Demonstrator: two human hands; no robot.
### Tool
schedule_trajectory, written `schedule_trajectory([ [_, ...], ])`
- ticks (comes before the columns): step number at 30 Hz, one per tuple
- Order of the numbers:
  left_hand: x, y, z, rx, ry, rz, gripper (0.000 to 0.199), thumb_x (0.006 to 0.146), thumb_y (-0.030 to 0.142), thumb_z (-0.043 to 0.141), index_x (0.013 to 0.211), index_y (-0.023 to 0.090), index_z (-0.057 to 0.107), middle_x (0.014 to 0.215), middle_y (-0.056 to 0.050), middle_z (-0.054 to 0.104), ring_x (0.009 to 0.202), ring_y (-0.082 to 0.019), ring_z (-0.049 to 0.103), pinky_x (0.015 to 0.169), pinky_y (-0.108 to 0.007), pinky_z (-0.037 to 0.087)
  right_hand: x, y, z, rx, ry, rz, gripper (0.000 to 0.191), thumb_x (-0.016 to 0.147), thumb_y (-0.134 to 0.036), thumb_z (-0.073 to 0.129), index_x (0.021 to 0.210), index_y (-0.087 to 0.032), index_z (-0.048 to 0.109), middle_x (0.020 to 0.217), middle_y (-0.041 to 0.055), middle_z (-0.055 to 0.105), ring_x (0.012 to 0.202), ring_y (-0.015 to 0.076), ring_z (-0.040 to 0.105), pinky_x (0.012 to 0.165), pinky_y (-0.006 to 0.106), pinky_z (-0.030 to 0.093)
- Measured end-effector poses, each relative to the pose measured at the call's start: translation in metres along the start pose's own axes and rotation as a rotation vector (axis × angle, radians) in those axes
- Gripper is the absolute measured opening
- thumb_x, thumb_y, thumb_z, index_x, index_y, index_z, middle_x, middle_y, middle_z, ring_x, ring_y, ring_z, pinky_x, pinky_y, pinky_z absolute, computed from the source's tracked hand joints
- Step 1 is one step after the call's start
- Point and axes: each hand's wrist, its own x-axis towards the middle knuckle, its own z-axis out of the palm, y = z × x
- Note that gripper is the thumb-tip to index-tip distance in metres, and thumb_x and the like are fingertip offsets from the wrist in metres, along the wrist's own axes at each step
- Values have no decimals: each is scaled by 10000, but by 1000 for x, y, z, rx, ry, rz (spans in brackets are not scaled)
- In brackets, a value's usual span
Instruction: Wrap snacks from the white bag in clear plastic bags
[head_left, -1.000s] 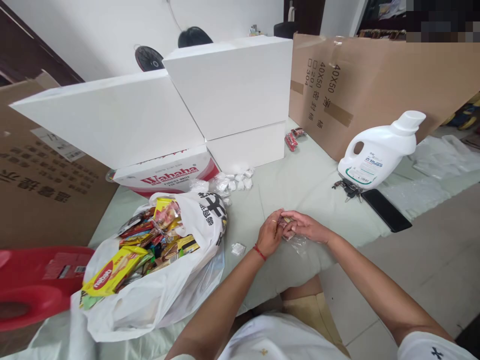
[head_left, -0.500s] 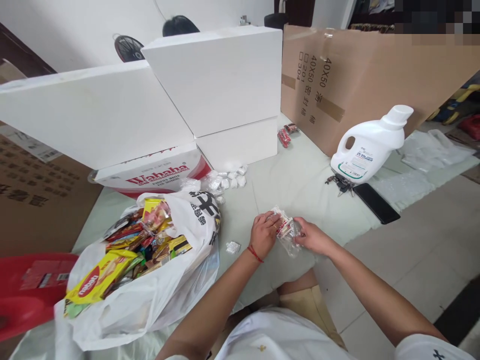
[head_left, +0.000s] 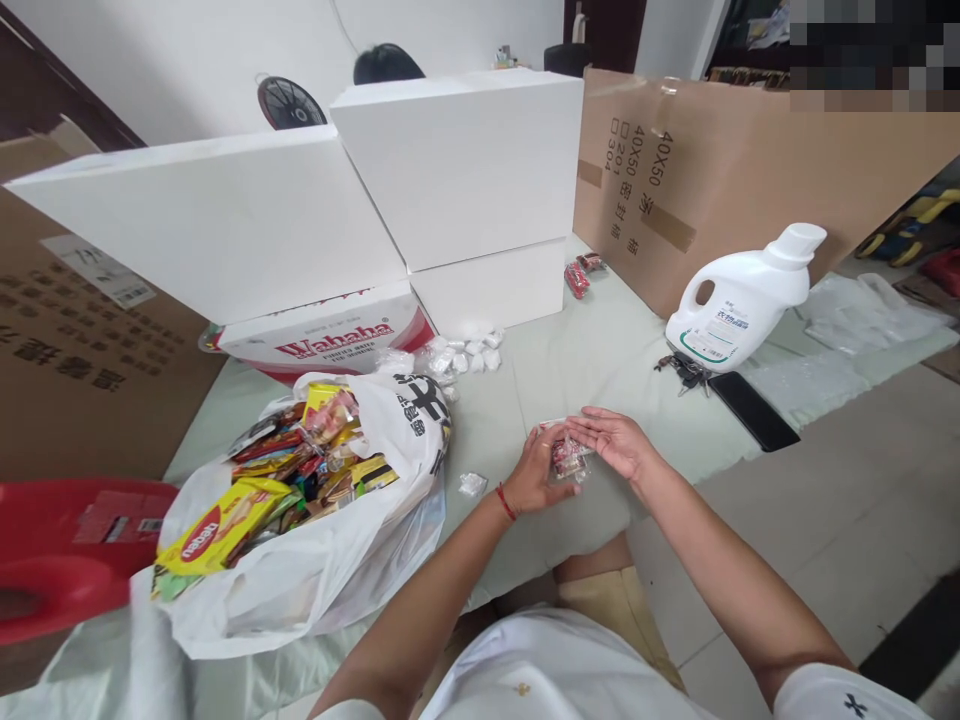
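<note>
A small clear-wrapped packet with red and white contents [head_left: 568,460] lies at the front of the cloth-covered table, between my hands. My left hand [head_left: 538,468], a red string around its wrist, curls about the packet's left side with the thumb stretched along the near edge. My right hand [head_left: 616,446] rests its straight, flat fingers over the far right part of the packet. Both hands hide some of it. Left of them lies a small silvery-white wrapped piece [head_left: 472,485], apart from the hands. A white plastic bag [head_left: 397,510] full of colourful wrapped snacks stands further left.
White boxes [head_left: 465,170] and a Wahaha carton [head_left: 330,340] stand behind. Small white packets [head_left: 476,352] lie before them; red packets [head_left: 576,280] lie farther back. A white detergent jug [head_left: 739,300], keys [head_left: 686,372] and a black phone [head_left: 752,410] are right, before a cardboard box [head_left: 712,190].
My right hand has moved from the packet's right end onto its far side, its fingers now straightened. The packet's loose clear wrapper now looks drawn in. My view has shifted slightly.
</note>
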Motion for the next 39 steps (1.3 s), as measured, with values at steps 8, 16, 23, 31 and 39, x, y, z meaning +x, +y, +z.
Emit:
schedule_trajectory([
  [8, 12, -1, 27, -71, 461, -65, 225, 976, 335, 516, 877, 207, 673, 915, -68, 684, 939, -203, 646, 935, -382, 501, -4, 11, 0, 51, -7, 30, 275, 822, 6, 616, 1074, -96, 569, 1005, 221, 745, 977, 275, 760, 870, 346, 644],
  [16, 21, -12, 22, 44, 553, -401, 335, 740, 310, 806, 1055, 218, 732, 1088, -86, 509, 1072, -251, 542, 973, -414, 474, 1, 23, -15, -163, -18, -115, 226, 782, -167, 733, 989, -180, 643, 1082, 104, 743, 1000, 194, 727, 889, 320, 611],
  [23, 22, -15, 30, 30, 594, -353, 86, 836, 291, 700, 866, 210, 699, 1026, -69, 555, 1012, -230, 541, 951, -402, 467, 17, 29, -24, -1114, 166, -391, 345, 784, -507, 678, 909, -186, 701, 739, 27, 686, 708, 182, 622, 680, 305, 496],
  [31, 16, -14, 24, -240, 787, -425, 578, 756, 428, 772, 1227, 161, 571, 1190, -130, 571, 1080, -240, 604, 898, -367, 526, 10, 63, -5, -708, 31, -394, 439, 749, -498, 694, 1039, -170, 659, 832, 31, 693, 737, 179, 626, 705, 304, 508],
  [39, 11, 17, 4, -296, 627, -405, 398, 889, 583, 573, 833, 188, 571, 716, 11, 612, 660, -140, 548, 645, -250, 447, -18, 78, 17, -943, 83, -474, 470, 932, -631, 457, 1072, -203, 591, 888, 69, 705, 769, 212, 657, 659, 311, 506],
])
